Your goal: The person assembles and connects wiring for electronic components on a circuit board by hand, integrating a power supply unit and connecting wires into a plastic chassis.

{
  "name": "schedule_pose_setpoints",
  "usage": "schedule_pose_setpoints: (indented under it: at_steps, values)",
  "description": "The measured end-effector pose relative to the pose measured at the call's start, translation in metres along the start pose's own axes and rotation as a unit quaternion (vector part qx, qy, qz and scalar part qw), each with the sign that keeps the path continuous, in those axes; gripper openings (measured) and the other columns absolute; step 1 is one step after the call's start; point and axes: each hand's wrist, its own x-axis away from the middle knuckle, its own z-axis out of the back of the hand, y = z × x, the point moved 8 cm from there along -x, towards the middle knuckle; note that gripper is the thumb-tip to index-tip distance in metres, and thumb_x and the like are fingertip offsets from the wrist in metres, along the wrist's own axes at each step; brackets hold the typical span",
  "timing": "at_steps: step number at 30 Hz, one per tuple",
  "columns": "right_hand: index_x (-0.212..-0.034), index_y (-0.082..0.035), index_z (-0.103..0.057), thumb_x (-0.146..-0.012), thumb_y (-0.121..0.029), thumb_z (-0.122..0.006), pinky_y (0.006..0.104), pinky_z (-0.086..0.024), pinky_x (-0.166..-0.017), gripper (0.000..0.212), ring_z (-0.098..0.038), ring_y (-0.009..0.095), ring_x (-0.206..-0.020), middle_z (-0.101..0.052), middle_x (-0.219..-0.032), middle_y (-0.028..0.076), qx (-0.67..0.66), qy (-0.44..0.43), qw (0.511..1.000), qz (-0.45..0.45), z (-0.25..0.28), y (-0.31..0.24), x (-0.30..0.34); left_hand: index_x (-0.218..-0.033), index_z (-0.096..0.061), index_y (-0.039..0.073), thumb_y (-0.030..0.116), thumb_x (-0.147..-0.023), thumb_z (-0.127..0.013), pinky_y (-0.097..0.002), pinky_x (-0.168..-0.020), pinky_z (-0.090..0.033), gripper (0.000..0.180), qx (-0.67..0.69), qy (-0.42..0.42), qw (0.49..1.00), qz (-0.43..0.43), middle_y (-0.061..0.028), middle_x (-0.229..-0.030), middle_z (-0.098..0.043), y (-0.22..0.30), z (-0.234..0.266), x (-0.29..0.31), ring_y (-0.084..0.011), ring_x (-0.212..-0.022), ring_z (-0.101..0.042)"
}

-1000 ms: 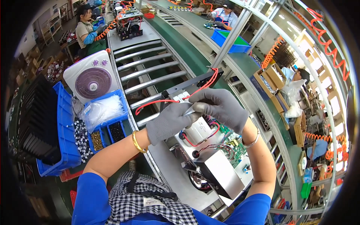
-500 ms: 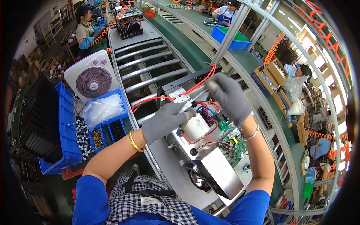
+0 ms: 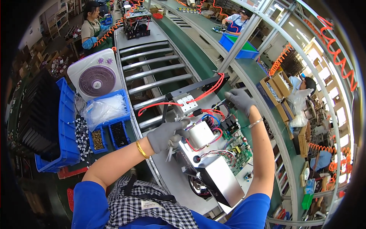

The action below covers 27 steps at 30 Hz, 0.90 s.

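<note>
My left hand (image 3: 167, 136), in a grey glove, is closed around a bundle of white cable ties (image 3: 169, 154), whose ends stick out above and below the fist. It is beside a white cylindrical capacitor (image 3: 201, 134) on an open metal electrical unit (image 3: 221, 175). My gloved right hand (image 3: 241, 101) is to the right of the wires, fingertips pinched at a thin pale strip (image 3: 218, 103) that looks like a cable tie. Red wires (image 3: 207, 88) run from a white terminal block (image 3: 187, 104). Below the right hand is a green circuit board (image 3: 240, 153).
A roller conveyor (image 3: 158, 65) extends ahead. On the left are a white fan (image 3: 97, 79), a blue bin of black panels (image 3: 68, 129), a bag of white ties (image 3: 106, 112), and small trays of screws (image 3: 98, 139). A metal post (image 3: 237, 45) rises at right. Co-workers sit farther off.
My hands have moved apart: the right went right and slightly down, the left down and away from the wires. The view has shifted slightly.
</note>
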Motion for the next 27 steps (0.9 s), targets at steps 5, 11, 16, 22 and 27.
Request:
schedule_pose_setpoints:
  at_steps: [5,11,16,22,27]
  values:
    - [-0.087,0.0,-0.068,-0.098,-0.04,-0.063,0.0287,-0.044,-0.054,0.041,-0.054,0.011,-0.059,-0.064,-0.071,0.004,0.011,-0.124,0.991,-0.042,-0.033,0.005,-0.022,-0.128,-0.058,0.012,0.028,-0.103,-0.051,-0.0182,-0.037,-0.028,0.03,0.035,-0.042,0.998,0.026,-0.0052,-0.081,-0.065,0.002,-0.019,-0.012,-0.0006,-0.043,-0.035]
    - [-0.084,-0.002,-0.07,-0.095,-0.041,-0.065,0.0257,-0.041,-0.048,0.04,-0.052,0.01,-0.05,-0.066,-0.07,0.003,-0.014,-0.182,0.983,-0.024,-0.046,-0.023,-0.016,-0.125,-0.057,0.022,0.036,-0.101,-0.054,-0.0195,-0.039,-0.029,0.028,-0.01,-0.003,0.998,0.062,-0.0034,-0.092,-0.067,-0.009,-0.015,-0.034,-0.0019,-0.047,-0.034]
    - [-0.084,-0.003,-0.072,-0.09,-0.038,-0.07,0.0233,-0.038,-0.044,0.035,-0.051,0.006,-0.048,-0.066,-0.068,0.001,-0.103,-0.241,0.965,-0.029,-0.069,-0.025,-0.014,-0.128,-0.054,0.017,0.03,-0.102,-0.052,-0.0186,-0.037,-0.031,0.028,-0.043,0.015,0.998,0.046,-0.0101,-0.093,-0.068,0.004,-0.038,-0.027,-0.0025,-0.044,-0.039]
    - [-0.084,-0.003,-0.072,-0.084,-0.036,-0.072,0.0245,-0.037,-0.042,0.033,-0.05,0.007,-0.046,-0.064,-0.063,0.002,-0.076,-0.248,0.966,-0.022,-0.084,-0.026,-0.02,-0.126,-0.051,0.016,0.024,-0.102,-0.049,-0.0187,-0.037,-0.032,0.025,-0.045,0.02,0.997,0.059,-0.0149,-0.099,-0.069,0.007,-0.037,-0.028,-0.0026,-0.045,-0.04]
    - [-0.085,-0.004,-0.071,-0.084,-0.033,-0.073,0.0248,-0.036,-0.04,0.03,-0.049,0.008,-0.044,-0.061,-0.059,0.002,-0.098,-0.262,0.96,0.0,-0.105,-0.004,-0.034,-0.123,-0.05,0.016,0.023,-0.102,-0.049,-0.0187,-0.037,-0.031,0.023,-0.027,0.033,0.998,0.056,-0.0165,-0.102,-0.069,0.005,-0.038,-0.033,-0.0026,-0.045,-0.039]
